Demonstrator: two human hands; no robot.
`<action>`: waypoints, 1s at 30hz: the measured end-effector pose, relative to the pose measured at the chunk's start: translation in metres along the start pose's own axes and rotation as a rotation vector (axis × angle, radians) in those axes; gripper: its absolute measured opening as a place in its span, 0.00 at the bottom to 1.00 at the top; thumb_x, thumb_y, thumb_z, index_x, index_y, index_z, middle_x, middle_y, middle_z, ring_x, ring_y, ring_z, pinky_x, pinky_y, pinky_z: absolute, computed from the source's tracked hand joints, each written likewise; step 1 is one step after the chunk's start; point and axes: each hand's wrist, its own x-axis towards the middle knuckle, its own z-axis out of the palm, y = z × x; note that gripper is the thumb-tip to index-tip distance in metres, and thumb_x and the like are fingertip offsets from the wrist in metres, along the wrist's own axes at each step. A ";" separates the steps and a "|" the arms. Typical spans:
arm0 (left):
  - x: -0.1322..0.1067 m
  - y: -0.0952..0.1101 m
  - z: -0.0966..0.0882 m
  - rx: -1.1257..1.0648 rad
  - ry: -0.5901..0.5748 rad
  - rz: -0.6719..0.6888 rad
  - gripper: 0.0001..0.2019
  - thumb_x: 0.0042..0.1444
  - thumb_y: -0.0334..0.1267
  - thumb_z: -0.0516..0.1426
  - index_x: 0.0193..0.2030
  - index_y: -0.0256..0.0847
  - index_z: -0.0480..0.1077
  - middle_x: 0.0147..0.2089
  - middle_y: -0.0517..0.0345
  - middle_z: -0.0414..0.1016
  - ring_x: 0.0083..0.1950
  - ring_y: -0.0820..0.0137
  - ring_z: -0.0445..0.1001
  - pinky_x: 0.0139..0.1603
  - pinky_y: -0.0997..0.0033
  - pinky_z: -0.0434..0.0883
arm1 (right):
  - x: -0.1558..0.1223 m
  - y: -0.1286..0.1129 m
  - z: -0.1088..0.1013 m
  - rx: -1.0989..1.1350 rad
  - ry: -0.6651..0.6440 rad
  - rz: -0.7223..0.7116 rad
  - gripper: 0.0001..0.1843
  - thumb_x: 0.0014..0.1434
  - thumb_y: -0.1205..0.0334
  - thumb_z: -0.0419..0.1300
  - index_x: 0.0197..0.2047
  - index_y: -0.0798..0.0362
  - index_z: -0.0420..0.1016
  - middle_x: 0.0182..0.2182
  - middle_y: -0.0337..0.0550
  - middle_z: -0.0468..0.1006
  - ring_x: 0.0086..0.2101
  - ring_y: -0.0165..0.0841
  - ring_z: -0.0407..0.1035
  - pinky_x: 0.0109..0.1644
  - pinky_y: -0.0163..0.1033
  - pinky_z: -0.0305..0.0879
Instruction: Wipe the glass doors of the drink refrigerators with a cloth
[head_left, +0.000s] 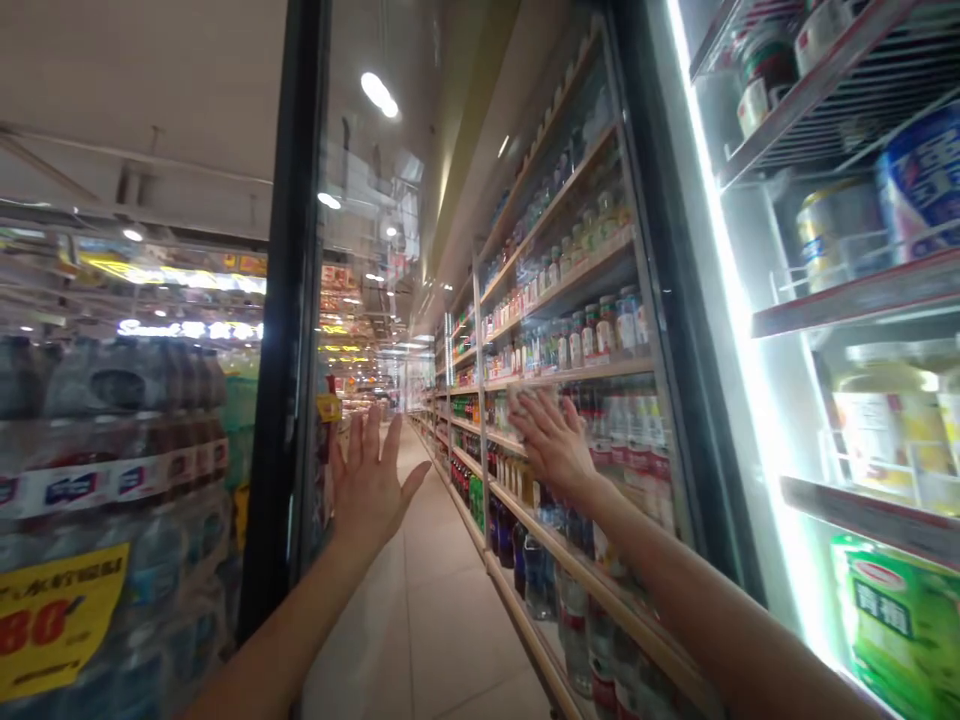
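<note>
Holding left hand (371,490) flat, fingers spread, grasping nothing, at glass door (390,250). Right hand (553,445) likewise lying open, released, further right near dark frame (664,300). Bottle shelves (570,375) showing through glass; lit cooler shelf (862,295) glowing at right.
</note>
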 end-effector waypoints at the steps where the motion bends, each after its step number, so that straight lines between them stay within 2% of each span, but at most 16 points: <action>1: 0.000 0.000 0.000 -0.004 -0.002 -0.001 0.31 0.58 0.52 0.46 0.64 0.37 0.52 0.69 0.43 0.45 0.69 0.52 0.40 0.64 0.42 0.44 | -0.005 0.010 -0.002 -0.011 0.010 0.031 0.24 0.58 0.64 0.49 0.58 0.42 0.63 0.61 0.41 0.61 0.62 0.37 0.47 0.64 0.56 0.39; 3: 0.000 -0.001 -0.001 -0.015 -0.008 -0.008 0.31 0.58 0.52 0.46 0.64 0.37 0.52 0.69 0.42 0.45 0.69 0.51 0.40 0.63 0.41 0.44 | -0.013 0.042 -0.008 -0.035 0.095 0.256 0.24 0.58 0.63 0.48 0.58 0.44 0.63 0.61 0.44 0.59 0.62 0.41 0.48 0.62 0.60 0.41; 6: 0.003 -0.001 -0.003 -0.038 0.000 -0.018 0.30 0.58 0.53 0.46 0.63 0.37 0.55 0.68 0.41 0.46 0.69 0.51 0.42 0.63 0.42 0.45 | -0.006 0.088 -0.017 -0.031 0.270 0.665 0.26 0.60 0.62 0.44 0.61 0.54 0.59 0.62 0.57 0.56 0.61 0.49 0.49 0.58 0.65 0.46; 8: 0.010 -0.002 -0.004 -0.046 0.005 -0.015 0.29 0.58 0.53 0.46 0.62 0.37 0.58 0.68 0.42 0.48 0.69 0.51 0.43 0.64 0.43 0.46 | 0.012 0.099 -0.019 -0.014 0.323 0.761 0.29 0.60 0.62 0.42 0.63 0.61 0.54 0.62 0.64 0.54 0.61 0.52 0.48 0.57 0.66 0.45; 10: 0.019 -0.003 -0.004 -0.042 0.000 -0.003 0.29 0.58 0.52 0.46 0.62 0.37 0.57 0.68 0.41 0.48 0.69 0.51 0.43 0.64 0.44 0.45 | 0.037 0.087 -0.017 0.003 0.302 0.709 0.30 0.60 0.62 0.43 0.64 0.62 0.52 0.62 0.61 0.56 0.61 0.49 0.47 0.60 0.62 0.44; 13: 0.033 -0.004 -0.003 -0.039 -0.006 0.026 0.30 0.58 0.53 0.46 0.63 0.37 0.55 0.69 0.42 0.46 0.69 0.52 0.41 0.65 0.43 0.42 | 0.066 0.047 -0.008 0.030 0.187 0.483 0.29 0.59 0.63 0.45 0.64 0.53 0.54 0.62 0.46 0.58 0.62 0.41 0.47 0.63 0.56 0.42; 16: 0.040 -0.005 -0.002 -0.041 0.000 0.049 0.31 0.58 0.53 0.46 0.63 0.37 0.55 0.69 0.44 0.46 0.69 0.53 0.41 0.65 0.44 0.42 | 0.070 0.021 -0.004 0.054 0.029 0.140 0.28 0.58 0.63 0.46 0.63 0.46 0.55 0.62 0.39 0.59 0.63 0.38 0.47 0.64 0.56 0.41; 17: 0.040 -0.005 -0.002 -0.038 0.002 0.053 0.30 0.58 0.53 0.46 0.63 0.38 0.55 0.69 0.44 0.46 0.69 0.54 0.41 0.65 0.44 0.42 | 0.067 0.024 -0.005 0.062 0.010 0.106 0.28 0.58 0.64 0.47 0.62 0.44 0.56 0.62 0.38 0.59 0.62 0.37 0.47 0.64 0.55 0.41; 18: 0.040 -0.006 -0.003 -0.034 0.002 0.058 0.30 0.58 0.53 0.46 0.63 0.38 0.55 0.69 0.44 0.46 0.69 0.54 0.41 0.65 0.43 0.43 | 0.063 0.032 -0.008 0.069 0.025 0.151 0.28 0.58 0.64 0.48 0.61 0.44 0.58 0.61 0.38 0.60 0.62 0.37 0.48 0.65 0.54 0.41; 19: 0.039 -0.006 -0.003 -0.030 -0.003 0.063 0.30 0.58 0.53 0.46 0.63 0.38 0.55 0.69 0.44 0.46 0.69 0.53 0.42 0.64 0.43 0.44 | 0.059 0.045 -0.012 0.072 0.067 0.258 0.27 0.57 0.64 0.48 0.61 0.45 0.59 0.61 0.39 0.60 0.62 0.38 0.49 0.64 0.55 0.41; 22: 0.037 -0.005 -0.005 -0.017 -0.021 0.062 0.30 0.58 0.53 0.45 0.63 0.38 0.54 0.69 0.45 0.46 0.69 0.52 0.42 0.63 0.42 0.46 | 0.064 0.096 -0.024 0.058 0.237 0.672 0.29 0.58 0.65 0.45 0.63 0.57 0.54 0.62 0.57 0.56 0.61 0.50 0.47 0.59 0.67 0.42; 24: 0.037 -0.004 -0.006 -0.010 -0.027 0.052 0.30 0.59 0.52 0.45 0.64 0.37 0.54 0.69 0.45 0.46 0.69 0.51 0.42 0.63 0.42 0.47 | 0.082 0.116 -0.027 0.055 0.272 0.755 0.30 0.59 0.66 0.42 0.64 0.64 0.50 0.62 0.65 0.53 0.61 0.56 0.46 0.55 0.72 0.42; 25: 0.037 -0.003 -0.006 -0.009 -0.028 0.048 0.30 0.59 0.52 0.45 0.64 0.37 0.54 0.69 0.45 0.46 0.69 0.51 0.42 0.63 0.41 0.48 | 0.094 0.116 -0.026 0.064 0.268 0.752 0.29 0.59 0.66 0.42 0.64 0.63 0.51 0.62 0.64 0.53 0.61 0.55 0.46 0.55 0.71 0.42; 27: 0.037 -0.003 -0.006 -0.010 -0.028 0.048 0.30 0.59 0.52 0.45 0.63 0.37 0.54 0.69 0.45 0.46 0.69 0.51 0.43 0.63 0.41 0.48 | 0.116 0.095 -0.020 0.082 0.215 0.646 0.28 0.59 0.65 0.44 0.63 0.56 0.55 0.62 0.54 0.56 0.61 0.50 0.47 0.59 0.66 0.43; 28: 0.038 -0.003 -0.006 -0.010 -0.029 0.053 0.30 0.59 0.52 0.45 0.63 0.37 0.55 0.68 0.44 0.46 0.69 0.51 0.43 0.63 0.42 0.48 | 0.125 0.076 -0.016 0.090 0.180 0.560 0.27 0.59 0.65 0.46 0.63 0.52 0.57 0.62 0.48 0.57 0.61 0.46 0.48 0.60 0.63 0.43; 30: 0.038 -0.005 -0.006 0.000 -0.025 0.064 0.30 0.59 0.53 0.46 0.63 0.37 0.55 0.68 0.44 0.48 0.69 0.51 0.44 0.63 0.42 0.49 | 0.133 0.035 -0.007 0.081 0.076 0.294 0.28 0.58 0.65 0.48 0.63 0.48 0.55 0.62 0.44 0.57 0.62 0.43 0.48 0.62 0.60 0.43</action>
